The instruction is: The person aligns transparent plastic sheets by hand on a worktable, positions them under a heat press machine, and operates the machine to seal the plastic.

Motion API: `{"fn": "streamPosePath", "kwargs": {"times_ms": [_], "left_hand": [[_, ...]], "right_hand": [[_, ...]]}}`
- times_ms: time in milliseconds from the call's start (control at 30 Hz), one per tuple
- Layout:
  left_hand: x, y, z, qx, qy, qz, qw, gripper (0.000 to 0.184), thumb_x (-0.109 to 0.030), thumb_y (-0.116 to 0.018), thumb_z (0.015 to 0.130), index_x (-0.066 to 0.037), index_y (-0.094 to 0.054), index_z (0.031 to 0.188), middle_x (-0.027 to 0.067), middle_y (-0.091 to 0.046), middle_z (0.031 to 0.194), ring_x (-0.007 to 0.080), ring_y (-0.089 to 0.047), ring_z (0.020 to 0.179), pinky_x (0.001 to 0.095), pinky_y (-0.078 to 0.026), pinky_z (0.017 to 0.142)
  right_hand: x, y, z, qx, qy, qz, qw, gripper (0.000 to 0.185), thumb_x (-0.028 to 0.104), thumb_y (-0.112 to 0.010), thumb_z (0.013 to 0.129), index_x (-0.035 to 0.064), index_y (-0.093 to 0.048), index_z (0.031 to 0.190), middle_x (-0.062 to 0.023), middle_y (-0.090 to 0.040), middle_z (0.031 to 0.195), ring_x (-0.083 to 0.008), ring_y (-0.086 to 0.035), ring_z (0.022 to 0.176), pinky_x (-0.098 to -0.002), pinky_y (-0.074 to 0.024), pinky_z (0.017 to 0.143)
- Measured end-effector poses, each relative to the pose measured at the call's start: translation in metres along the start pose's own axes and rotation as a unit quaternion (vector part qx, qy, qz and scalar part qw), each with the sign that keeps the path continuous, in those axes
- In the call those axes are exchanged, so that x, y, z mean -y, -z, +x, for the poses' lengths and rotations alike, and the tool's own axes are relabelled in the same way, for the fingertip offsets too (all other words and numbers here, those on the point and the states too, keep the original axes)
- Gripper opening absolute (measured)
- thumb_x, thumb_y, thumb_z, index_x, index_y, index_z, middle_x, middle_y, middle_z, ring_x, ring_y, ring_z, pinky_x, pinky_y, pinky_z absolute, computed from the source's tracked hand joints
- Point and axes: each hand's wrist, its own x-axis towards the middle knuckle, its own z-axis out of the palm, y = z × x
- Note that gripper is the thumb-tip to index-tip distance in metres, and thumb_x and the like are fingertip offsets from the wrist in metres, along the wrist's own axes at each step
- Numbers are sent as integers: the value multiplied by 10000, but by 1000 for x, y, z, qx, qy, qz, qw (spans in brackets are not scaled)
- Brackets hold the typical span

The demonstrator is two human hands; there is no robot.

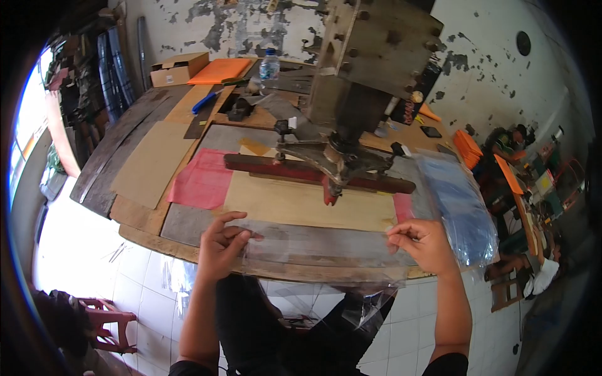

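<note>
A clear plastic sheet (326, 254) stretches between my two hands at the front edge of the worktable. My left hand (221, 247) pinches its left side between thumb and fingers. On the other side, my right hand (421, 243) has thumb and fingertips closed on the sheet's upper right corner. Behind the sheet lies a cream board (301, 203) with pink sheeting (199, 180) under it. Above the board hangs a press machine (370, 75) with a long dark red bar (263, 165).
A pile of clear plastic sheets (461, 207) lies at the table's right. At the left are a brown cardboard sheet (153, 164) and a blue cutter (204, 102). A water bottle (269, 66) and cardboard box (180, 67) stand behind. Another person (511, 139) is at the far right.
</note>
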Motion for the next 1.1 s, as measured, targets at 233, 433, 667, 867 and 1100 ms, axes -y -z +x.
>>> {"fn": "streamPosePath", "kwargs": {"times_ms": [233,433,667,867,1100], "left_hand": [[-7,-3,-1,28,2,-19,999,413,-20,-635,1039,9,-503,1430,157,-802,1031,91,-692,958,244,-518,869],[-4,-2,1,39,1,-15,999,391,-40,-618,1055,18,-525,1430,148,-805,1034,80,-689,962,246,-521,867],[1,-4,4,22,10,25,999,276,-50,-619,1056,39,-588,1315,136,-800,1036,55,-646,819,222,-493,722],[-19,-22,15,-33,22,153,987,258,-66,-689,1010,9,-637,1252,62,-756,861,55,-618,726,237,-483,667],[-14,-31,74,-20,-41,258,965,336,-39,-713,929,-30,-611,1249,104,-631,680,194,-630,616,345,-493,622]], "right_hand": [[-14,0,6,8,-25,8,1000,115,-15,-721,963,-66,-710,1066,-100,-753,896,-160,-745,814,-270,-575,736],[-29,-2,15,20,-34,27,999,142,-13,-684,984,-66,-692,1115,-107,-748,946,-165,-738,864,-283,-583,758],[-41,-14,18,-12,-9,-6,1000,153,18,-666,1003,-45,-663,1143,-82,-735,949,-138,-714,834,-283,-572,742],[-54,-31,32,-111,-66,19,991,126,20,-683,991,-12,-636,1103,-53,-730,900,-111,-690,799,-264,-547,736],[-103,-25,84,-95,-29,-129,987,124,21,-753,905,-6,-712,1018,-89,-755,871,-155,-709,775,-307,-542,713]]}}
